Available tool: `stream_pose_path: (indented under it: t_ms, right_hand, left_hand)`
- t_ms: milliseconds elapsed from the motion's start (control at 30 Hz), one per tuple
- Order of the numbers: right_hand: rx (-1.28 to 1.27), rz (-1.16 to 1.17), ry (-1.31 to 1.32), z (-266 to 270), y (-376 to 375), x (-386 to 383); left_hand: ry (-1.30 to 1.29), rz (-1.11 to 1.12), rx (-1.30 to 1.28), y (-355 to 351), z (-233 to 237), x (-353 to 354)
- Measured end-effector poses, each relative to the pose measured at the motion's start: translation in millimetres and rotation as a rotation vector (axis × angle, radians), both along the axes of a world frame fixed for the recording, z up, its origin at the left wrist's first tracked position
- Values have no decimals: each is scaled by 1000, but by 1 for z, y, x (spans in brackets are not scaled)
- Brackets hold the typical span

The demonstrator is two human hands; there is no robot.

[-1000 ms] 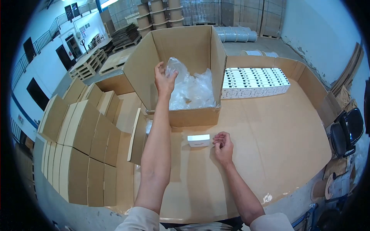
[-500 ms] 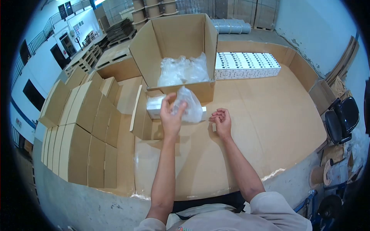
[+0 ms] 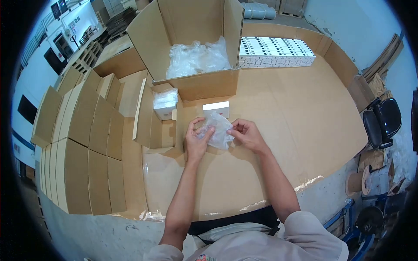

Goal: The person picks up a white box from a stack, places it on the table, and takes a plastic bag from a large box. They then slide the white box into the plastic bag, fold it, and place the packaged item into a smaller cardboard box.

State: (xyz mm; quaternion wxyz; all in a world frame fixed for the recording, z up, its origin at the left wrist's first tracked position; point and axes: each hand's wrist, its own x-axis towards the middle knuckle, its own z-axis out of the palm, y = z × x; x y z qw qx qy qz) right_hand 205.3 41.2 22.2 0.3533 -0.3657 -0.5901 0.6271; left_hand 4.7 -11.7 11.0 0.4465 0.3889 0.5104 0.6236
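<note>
A crumpled clear plastic bag (image 3: 220, 130) is held between both hands above the cardboard surface. My left hand (image 3: 198, 140) pinches its left side with thumb and fingers. My right hand (image 3: 247, 135) grips its right edge between thumb and fingertips. Just beyond the bag lies a small white box (image 3: 216, 108), partly covered by it. To the left, an open cardboard carton (image 3: 143, 119) contains bagged white boxes (image 3: 165, 104) at its far end.
A large open carton (image 3: 209, 89) holding a heap of clear bags (image 3: 198, 58) stands behind. White patterned boxes (image 3: 276, 54) line the back right. Brown cartons (image 3: 76, 174) are stacked at left. A black chair (image 3: 383, 124) stands at right.
My left hand has brought the bag down and nearer to me. My right hand has moved to it and taken its edge. The camera view has shifted, and the white box is more visible.
</note>
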Motion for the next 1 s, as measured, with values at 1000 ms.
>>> stream_pose_path:
  t_ms: [1000]
  right_hand:
    - [138,-155,134,-4,5,0]
  left_hand:
    - [24,30,21,-2,-24,0]
